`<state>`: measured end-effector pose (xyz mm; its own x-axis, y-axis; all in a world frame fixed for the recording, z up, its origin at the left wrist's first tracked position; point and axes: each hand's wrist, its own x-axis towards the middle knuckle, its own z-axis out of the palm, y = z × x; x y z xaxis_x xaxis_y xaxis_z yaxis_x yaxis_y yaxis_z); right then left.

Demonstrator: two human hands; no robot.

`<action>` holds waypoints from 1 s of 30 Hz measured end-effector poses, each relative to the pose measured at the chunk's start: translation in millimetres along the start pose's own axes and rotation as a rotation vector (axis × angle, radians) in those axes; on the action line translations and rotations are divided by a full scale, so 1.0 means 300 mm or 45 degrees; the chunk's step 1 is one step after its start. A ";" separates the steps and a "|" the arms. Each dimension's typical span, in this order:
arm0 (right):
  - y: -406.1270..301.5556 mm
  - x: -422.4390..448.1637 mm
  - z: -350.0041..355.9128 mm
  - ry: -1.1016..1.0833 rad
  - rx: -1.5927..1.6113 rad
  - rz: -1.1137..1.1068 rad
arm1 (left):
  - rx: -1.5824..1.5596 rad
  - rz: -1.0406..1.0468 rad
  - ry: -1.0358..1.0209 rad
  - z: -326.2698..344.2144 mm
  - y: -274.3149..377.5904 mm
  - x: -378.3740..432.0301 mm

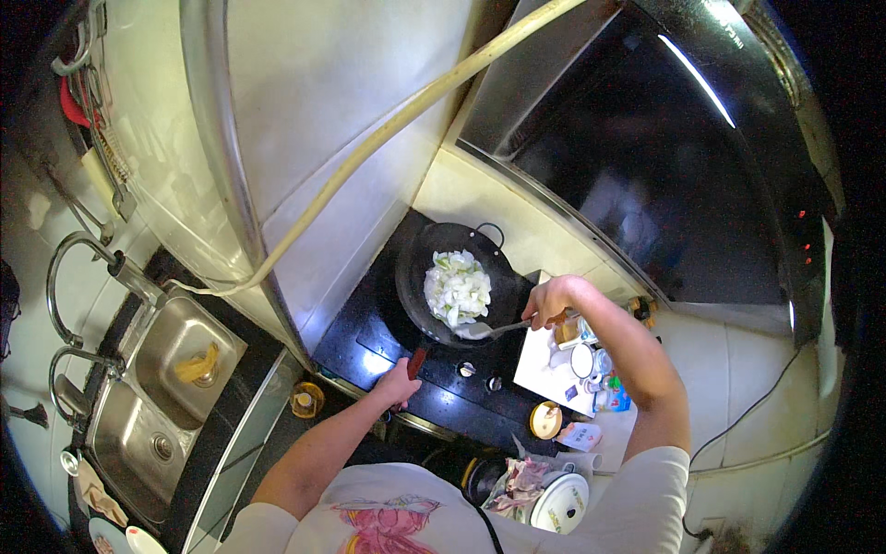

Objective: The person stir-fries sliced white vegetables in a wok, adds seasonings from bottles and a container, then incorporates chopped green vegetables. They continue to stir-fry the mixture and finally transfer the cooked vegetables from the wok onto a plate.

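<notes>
A dark wok (pixel 415 291) stands on the black stove top (pixel 387 325), its loop handle towards the wall. Inside it lies a heap of chopped white and pale green vegetable (pixel 457 287). My left hand (pixel 398 384) is closed round the wok's reddish-brown handle (pixel 416 363) at the near side. In my right hand (pixel 552 301) is the wooden grip of a metal spatula (pixel 509 328). The spatula's blade rests low in the wok, at the near edge of the heap. Two stove knobs (pixel 467 369) are between the wok and me.
Right of the stove, a white surface (pixel 536 356) holds jars and a white cup (pixel 582 360). A yellow-rimmed bowl (pixel 546 420) and a white lidded pot (pixel 561 503) are nearer me. Overhead slopes a black range hood (pixel 644 159). At left is a double steel sink (pixel 142 443). A pale hose (pixel 387 131) crosses above.
</notes>
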<state>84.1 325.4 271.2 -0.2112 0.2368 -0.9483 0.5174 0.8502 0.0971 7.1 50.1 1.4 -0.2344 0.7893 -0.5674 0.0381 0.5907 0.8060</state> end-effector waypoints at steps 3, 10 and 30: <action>0.008 0.090 0.087 0.031 -0.011 0.056 | -0.008 -0.008 -0.003 -0.006 0.012 -0.017; 0.064 0.403 0.342 1.035 0.279 0.101 | 0.012 0.004 0.028 0.010 -0.033 0.008; 0.211 0.081 0.119 0.746 -0.307 0.424 | -0.001 0.021 0.020 -0.010 0.033 -0.042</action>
<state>141.3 368.1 243.7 -0.5197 0.6578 -0.5451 0.4486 0.7531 0.4812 7.6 45.5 17.2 -0.2490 0.7961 -0.5516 0.0413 0.5777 0.8152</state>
